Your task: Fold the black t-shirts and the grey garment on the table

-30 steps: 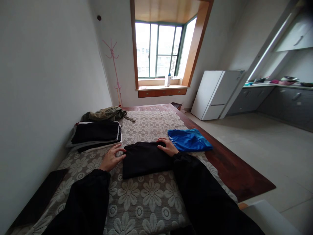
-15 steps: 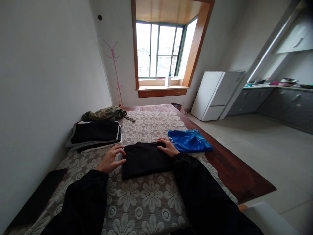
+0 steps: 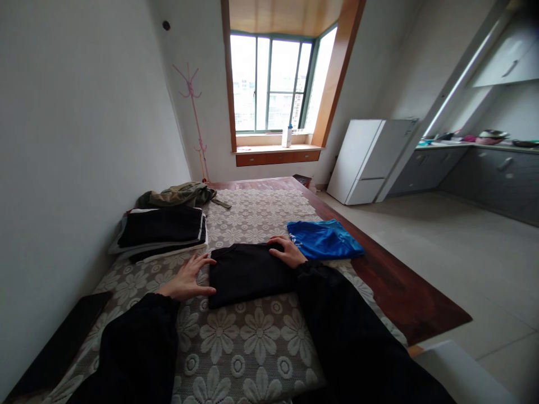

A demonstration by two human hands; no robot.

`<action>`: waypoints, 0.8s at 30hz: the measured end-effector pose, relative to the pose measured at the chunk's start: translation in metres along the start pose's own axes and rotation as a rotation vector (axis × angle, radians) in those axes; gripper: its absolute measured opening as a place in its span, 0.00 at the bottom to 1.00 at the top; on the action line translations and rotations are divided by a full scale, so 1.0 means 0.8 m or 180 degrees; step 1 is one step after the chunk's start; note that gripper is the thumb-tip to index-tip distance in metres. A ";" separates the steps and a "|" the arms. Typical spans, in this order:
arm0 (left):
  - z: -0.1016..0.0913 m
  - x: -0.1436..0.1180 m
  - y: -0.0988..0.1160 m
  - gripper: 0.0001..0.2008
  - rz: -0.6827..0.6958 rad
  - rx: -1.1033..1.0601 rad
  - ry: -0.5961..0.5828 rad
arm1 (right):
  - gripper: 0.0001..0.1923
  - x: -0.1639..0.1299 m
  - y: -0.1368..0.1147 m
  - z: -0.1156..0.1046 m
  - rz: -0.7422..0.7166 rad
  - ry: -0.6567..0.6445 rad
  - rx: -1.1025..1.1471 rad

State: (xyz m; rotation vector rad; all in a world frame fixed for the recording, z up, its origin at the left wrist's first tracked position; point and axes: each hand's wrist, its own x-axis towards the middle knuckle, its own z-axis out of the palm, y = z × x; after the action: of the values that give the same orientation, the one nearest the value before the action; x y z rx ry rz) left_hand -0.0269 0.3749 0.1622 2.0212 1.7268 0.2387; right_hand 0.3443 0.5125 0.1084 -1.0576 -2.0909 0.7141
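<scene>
A folded black garment (image 3: pixel 250 276) lies flat on the flowered lace tablecloth (image 3: pixel 261 334) in front of me. At its left edge is my left hand (image 3: pixel 188 279), thumb and fingers spread apart, the tips touching or very close to the cloth. My right hand (image 3: pixel 288 252) rests over the garment's far right corner with its fingers bent and apart. Just beyond that hand sits a folded blue garment (image 3: pixel 322 240) with white marks on it. To the left, a stack of folded clothes (image 3: pixel 162 227), black on top with white and grey layers, stands by the wall.
Behind the stack lies a crumpled olive-green garment (image 3: pixel 179 194). Dark red wood (image 3: pixel 421 303) of the table shows along its right side. A pink coat stand (image 3: pixel 195 112), a white fridge (image 3: pixel 365 163) and a window sill with a white bottle (image 3: pixel 287 136) are farther back.
My left hand has spread wider, its thumb lower along the garment's left edge. My right hand stays at the far right corner. The view has shifted slightly.
</scene>
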 end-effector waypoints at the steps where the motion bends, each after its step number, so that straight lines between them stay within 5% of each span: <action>1: 0.000 -0.001 0.000 0.45 -0.0037 0.0045 -0.0073 | 0.16 0.000 0.000 0.000 0.0001 -0.0001 -0.0002; 10: 0.005 -0.005 -0.004 0.56 -0.0077 0.0147 -0.0396 | 0.16 0.000 0.002 0.001 -0.0013 -0.0019 -0.0025; 24: 0.003 -0.006 0.007 0.57 -0.0185 0.0027 -0.0407 | 0.16 0.001 0.003 0.002 -0.0024 -0.0005 -0.0003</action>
State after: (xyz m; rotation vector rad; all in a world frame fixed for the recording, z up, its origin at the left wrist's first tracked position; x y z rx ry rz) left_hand -0.0219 0.3692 0.1633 1.9445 1.7063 0.0814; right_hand 0.3442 0.5141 0.1062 -1.0493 -2.0957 0.7105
